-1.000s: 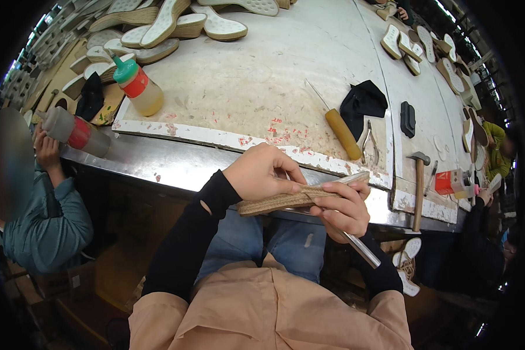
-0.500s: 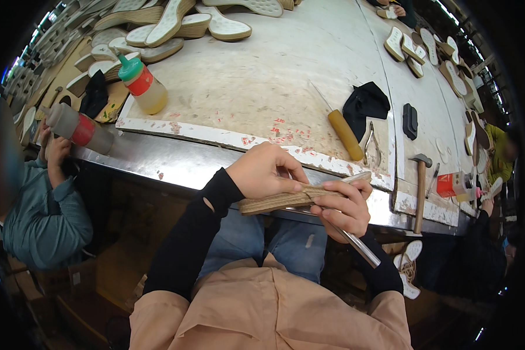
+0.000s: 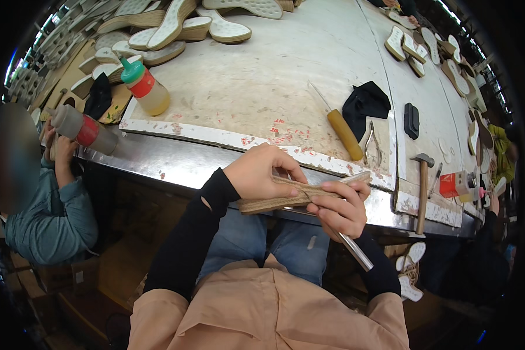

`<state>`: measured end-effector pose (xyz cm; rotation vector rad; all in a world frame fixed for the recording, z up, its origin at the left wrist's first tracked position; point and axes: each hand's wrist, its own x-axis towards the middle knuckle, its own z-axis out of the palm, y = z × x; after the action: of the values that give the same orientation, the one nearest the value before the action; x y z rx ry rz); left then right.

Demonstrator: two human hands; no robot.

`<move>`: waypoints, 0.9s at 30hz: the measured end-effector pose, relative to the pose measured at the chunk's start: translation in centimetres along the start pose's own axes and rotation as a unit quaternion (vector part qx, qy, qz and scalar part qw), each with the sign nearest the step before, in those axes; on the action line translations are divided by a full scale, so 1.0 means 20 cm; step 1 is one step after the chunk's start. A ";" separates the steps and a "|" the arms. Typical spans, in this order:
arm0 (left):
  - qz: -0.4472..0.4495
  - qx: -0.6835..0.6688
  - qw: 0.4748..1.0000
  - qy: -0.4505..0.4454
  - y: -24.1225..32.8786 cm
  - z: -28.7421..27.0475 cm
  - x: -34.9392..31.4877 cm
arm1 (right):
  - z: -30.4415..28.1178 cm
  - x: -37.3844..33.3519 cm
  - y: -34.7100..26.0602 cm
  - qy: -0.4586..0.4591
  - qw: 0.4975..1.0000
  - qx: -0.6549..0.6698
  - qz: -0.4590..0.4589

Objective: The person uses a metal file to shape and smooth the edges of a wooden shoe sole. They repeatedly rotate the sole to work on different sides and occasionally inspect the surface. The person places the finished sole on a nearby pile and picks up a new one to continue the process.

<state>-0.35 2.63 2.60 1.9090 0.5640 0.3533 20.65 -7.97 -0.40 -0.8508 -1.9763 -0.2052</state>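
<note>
Above my lap, at the bench edge, I hold a tan shoe sole (image 3: 268, 204) with a woven, rope-like side. My left hand (image 3: 259, 173) grips its top edge near the middle, thumb lying along the side. At the toe end, my right hand (image 3: 343, 209) is closed around a shiny metal rod (image 3: 356, 254), its fingers touching the sole's side. The rod's lower end sticks out below my palm; its working tip is hidden by the fingers and sole.
On the bench (image 3: 245, 76) lie a yellow-handled awl (image 3: 344, 135), pincers (image 3: 372, 144), black cloth (image 3: 366, 104), a black brush-like block (image 3: 411, 121) and a hammer (image 3: 422, 195). A green-capped bottle (image 3: 146, 87) stands left, near piled soles (image 3: 172, 26). Co-workers sit on both sides.
My right hand has shifted slightly left along the sole, and the rod's lower end has swung a little left and up. My left hand keeps its hold almost unmoved.
</note>
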 end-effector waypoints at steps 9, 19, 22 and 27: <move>-0.003 0.002 1.000 0.027 0.01 0.02 -0.01 | -0.01 0.09 -0.07 -0.023 0.997 0.000 0.076; 0.008 0.013 0.998 0.068 0.01 0.05 -0.02 | -0.04 0.35 -0.09 -0.131 0.955 0.047 0.262; -0.008 0.022 0.996 0.080 0.00 0.05 -0.02 | -0.01 0.39 -0.05 -0.148 0.914 0.113 0.361; -0.031 -0.040 0.994 0.096 -0.01 0.06 0.01 | 0.01 0.38 -0.03 -0.079 0.899 0.187 0.387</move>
<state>0.44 1.89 1.91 1.7881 0.7237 0.5162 17.83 -4.63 5.83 -1.3390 -1.5864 0.7022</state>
